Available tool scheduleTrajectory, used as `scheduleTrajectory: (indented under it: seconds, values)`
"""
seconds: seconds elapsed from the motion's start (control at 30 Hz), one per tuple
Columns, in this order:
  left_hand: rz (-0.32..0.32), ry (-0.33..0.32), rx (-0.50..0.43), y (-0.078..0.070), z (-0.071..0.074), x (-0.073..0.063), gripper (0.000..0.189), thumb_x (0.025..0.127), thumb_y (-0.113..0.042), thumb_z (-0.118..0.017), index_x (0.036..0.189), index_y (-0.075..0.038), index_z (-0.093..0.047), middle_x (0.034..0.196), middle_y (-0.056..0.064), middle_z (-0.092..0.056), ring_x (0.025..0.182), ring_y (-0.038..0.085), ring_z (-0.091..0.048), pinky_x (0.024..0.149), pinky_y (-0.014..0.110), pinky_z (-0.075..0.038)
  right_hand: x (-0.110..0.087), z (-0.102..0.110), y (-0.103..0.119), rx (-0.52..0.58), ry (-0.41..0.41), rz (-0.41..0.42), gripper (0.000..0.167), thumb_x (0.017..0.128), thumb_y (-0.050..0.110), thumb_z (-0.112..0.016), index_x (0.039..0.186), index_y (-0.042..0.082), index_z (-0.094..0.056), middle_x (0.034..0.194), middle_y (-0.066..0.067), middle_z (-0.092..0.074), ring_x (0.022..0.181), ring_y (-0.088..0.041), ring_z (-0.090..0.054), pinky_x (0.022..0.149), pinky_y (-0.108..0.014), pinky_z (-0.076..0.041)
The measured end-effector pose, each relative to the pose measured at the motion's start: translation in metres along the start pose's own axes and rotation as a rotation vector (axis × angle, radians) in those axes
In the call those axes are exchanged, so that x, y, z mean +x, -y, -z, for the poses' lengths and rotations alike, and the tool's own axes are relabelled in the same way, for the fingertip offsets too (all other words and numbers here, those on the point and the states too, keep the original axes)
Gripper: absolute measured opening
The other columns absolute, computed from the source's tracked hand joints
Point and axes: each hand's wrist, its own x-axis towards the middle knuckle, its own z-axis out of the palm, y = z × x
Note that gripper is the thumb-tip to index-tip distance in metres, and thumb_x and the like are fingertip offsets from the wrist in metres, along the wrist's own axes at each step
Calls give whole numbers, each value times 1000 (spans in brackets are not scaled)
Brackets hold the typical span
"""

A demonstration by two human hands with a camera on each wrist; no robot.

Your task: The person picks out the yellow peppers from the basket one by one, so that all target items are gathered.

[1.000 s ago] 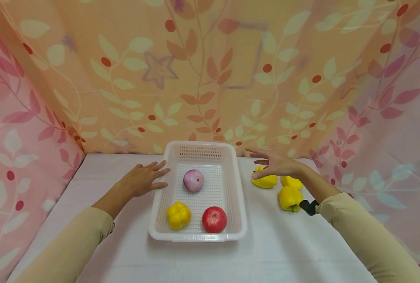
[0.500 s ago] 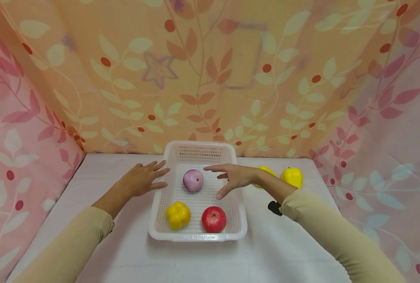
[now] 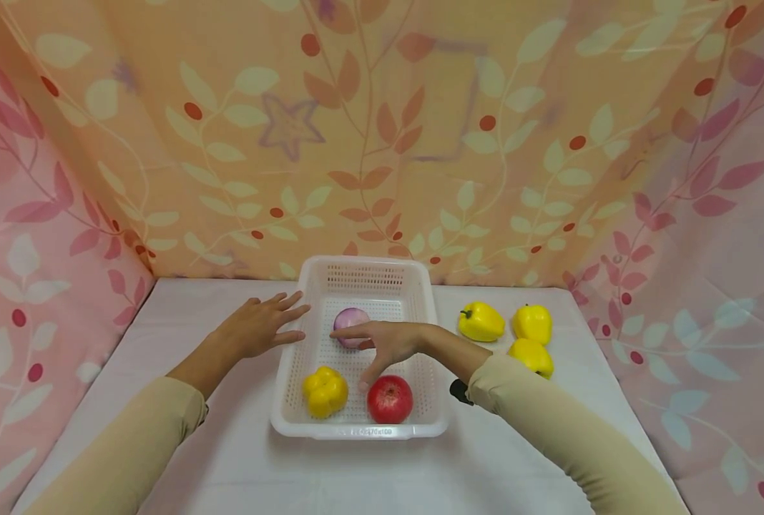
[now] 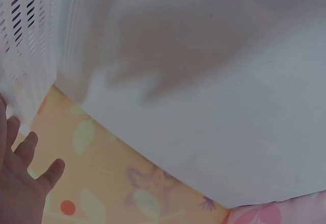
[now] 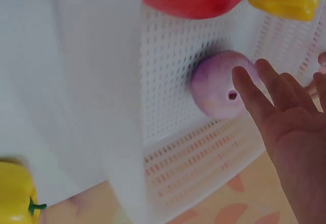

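A white perforated plastic basket (image 3: 441,400) holds a round purple onion-like piece (image 3: 350,320) with a small dark hole, a yellow bell pepper (image 3: 325,393) and a red pomegranate-like fruit (image 3: 390,400). Over the basket hovers my right hand (image 3: 391,343), fingers extended toward the left and holding nothing. In the head view its fingers overlap the purple piece (image 5: 219,84), which the right wrist view shows just beyond the fingertips. My left hand (image 3: 256,329) is spread beside the basket's left wall, with fingertips overlapping the rim. No object is in it.
Several yellow bell peppers (image 3: 481,322) lie on the white-covered table (image 3: 504,443) right of the basket; my right sleeve (image 3: 536,415) partly covers one. Floral curtains (image 3: 369,143) rise behind and on both sides of the table.
My right hand has swept left from above the yellow peppers to above the basket, uncovering the peppers at the right. My left hand and the basket's contents have stayed in place.
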Motion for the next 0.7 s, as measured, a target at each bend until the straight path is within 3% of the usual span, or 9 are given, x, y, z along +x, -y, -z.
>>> scheduleTrajectory:
  seconds: [0.2, 0.7]
  values:
    - [3, 2, 1, 0, -1, 0, 59, 99, -46, -56, 146, -11, -51, 154, 17, -41, 136, 43, -44, 100, 66, -40, 12, -9, 4, -58, 13, -40, 92, 76, 29, -86, 154, 33, -36, 161, 0, -31, 140, -35, -40, 99, -42, -50]
    - [-3, -9, 1, 1, 0, -1, 57, 99, -45, -57, 145, -12, -53, 153, 17, -43, 134, 42, -46, 98, 65, -42, 38, -18, 2, -102, 95, -92, 89, 76, 26, -86, 153, 29, -40, 159, 0, -35, 137, -38, -43, 98, -42, -52]
